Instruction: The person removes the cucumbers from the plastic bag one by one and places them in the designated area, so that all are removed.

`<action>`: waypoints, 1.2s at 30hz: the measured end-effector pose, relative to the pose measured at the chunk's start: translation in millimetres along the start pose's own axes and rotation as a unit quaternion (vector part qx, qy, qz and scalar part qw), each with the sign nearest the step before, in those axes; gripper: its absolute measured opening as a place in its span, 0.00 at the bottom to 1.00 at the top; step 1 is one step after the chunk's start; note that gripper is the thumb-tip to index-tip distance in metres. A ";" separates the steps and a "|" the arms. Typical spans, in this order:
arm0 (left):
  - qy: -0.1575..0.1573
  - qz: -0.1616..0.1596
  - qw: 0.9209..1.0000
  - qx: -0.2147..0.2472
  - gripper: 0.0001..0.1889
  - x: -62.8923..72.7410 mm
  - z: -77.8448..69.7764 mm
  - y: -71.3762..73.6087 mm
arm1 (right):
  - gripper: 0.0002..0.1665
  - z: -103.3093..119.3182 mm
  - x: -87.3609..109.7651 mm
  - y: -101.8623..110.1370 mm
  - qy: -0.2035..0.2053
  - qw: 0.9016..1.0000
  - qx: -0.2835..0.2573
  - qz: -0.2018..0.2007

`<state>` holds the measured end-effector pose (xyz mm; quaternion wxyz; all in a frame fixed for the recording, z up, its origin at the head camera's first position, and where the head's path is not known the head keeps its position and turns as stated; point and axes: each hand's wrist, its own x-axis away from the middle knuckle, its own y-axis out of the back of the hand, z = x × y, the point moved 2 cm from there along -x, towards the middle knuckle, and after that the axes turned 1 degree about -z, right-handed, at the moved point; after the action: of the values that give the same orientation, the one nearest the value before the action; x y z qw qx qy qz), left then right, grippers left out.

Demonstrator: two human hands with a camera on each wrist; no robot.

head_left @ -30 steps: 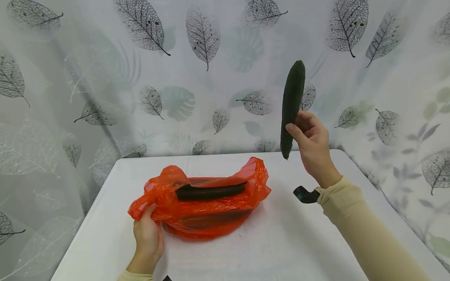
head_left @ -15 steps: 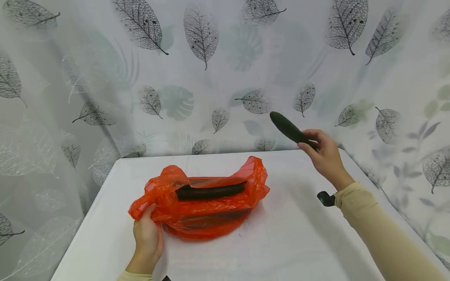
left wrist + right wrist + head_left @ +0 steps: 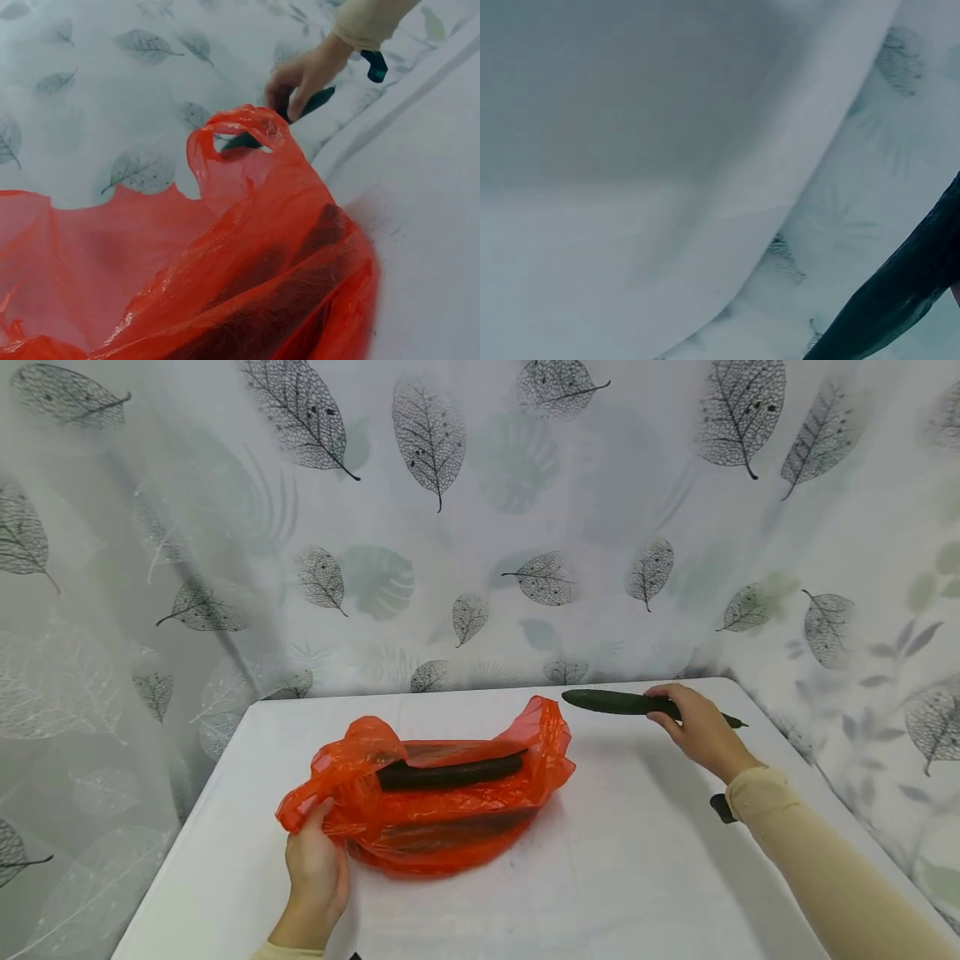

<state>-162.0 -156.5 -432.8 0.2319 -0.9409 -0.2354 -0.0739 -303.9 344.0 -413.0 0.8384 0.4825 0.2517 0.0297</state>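
Observation:
My right hand (image 3: 697, 728) grips a long dark green cucumber (image 3: 606, 702) around its middle, over the back right of the white table. The cucumber lies nearly level, its rounded end pointing left; whether it touches the table I cannot tell. In the right wrist view, part of this cucumber (image 3: 892, 300) crosses the lower right corner. My left hand (image 3: 317, 870) holds the left end of a red plastic bag (image 3: 450, 847). Through the bag's opening a second cucumber (image 3: 450, 772) shows, and another dark shape is visible through the film. The left wrist view shows the bag's handle loop (image 3: 199, 161).
The white table (image 3: 592, 877) reaches back to a curtain (image 3: 480, 527) printed with leaves. Its right rear corner is just beyond my right hand. A small black device (image 3: 722, 808) sits at my right wrist.
My right hand has come down and to the right with the cucumber, which has turned from upright to nearly level. My left hand and the bag have stayed in place.

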 end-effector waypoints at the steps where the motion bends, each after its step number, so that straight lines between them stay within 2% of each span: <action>1: -0.001 0.000 1.000 0.001 0.18 -0.1 0.1 -0.2 | 0.20 -3.1 1.2 -2.2 0.001 1.000 0.003 0.007; 8: -0.013 0.000 1.000 0.014 0.16 -1.1 1.0 -1.0 | 0.19 -19.2 4.9 -15.9 -0.014 0.997 0.028 0.066; 13: -0.007 0.000 1.000 0.015 0.15 -2.9 1.8 0.7 | 0.19 -23.4 4.5 -22.8 -0.032 0.993 0.038 0.109; 20: -0.002 0.002 1.000 -0.001 0.15 -4.1 2.6 1.7 | 0.19 -34.3 7.6 -28.2 -0.001 0.993 0.058 0.104; 25: -0.003 -0.001 1.000 0.005 0.15 -5.2 3.3 1.1 | 0.18 -43.4 12.3 -32.3 0.014 0.993 0.064 0.093; 32: 0.000 -0.003 1.000 0.000 0.17 -5.8 2.9 1.8 | 0.20 -51.4 18.7 -38.4 -0.004 0.992 0.052 0.115; 36: 0.002 -0.003 1.000 -0.002 0.17 -6.0 2.7 1.5 | 0.20 -54.8 20.2 -41.1 0.002 0.992 0.056 0.115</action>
<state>-166.5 -158.8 -437.3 0.2304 -0.9406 -0.2372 -0.0767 -318.9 371.5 -477.2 0.8009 0.5539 0.1975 0.1126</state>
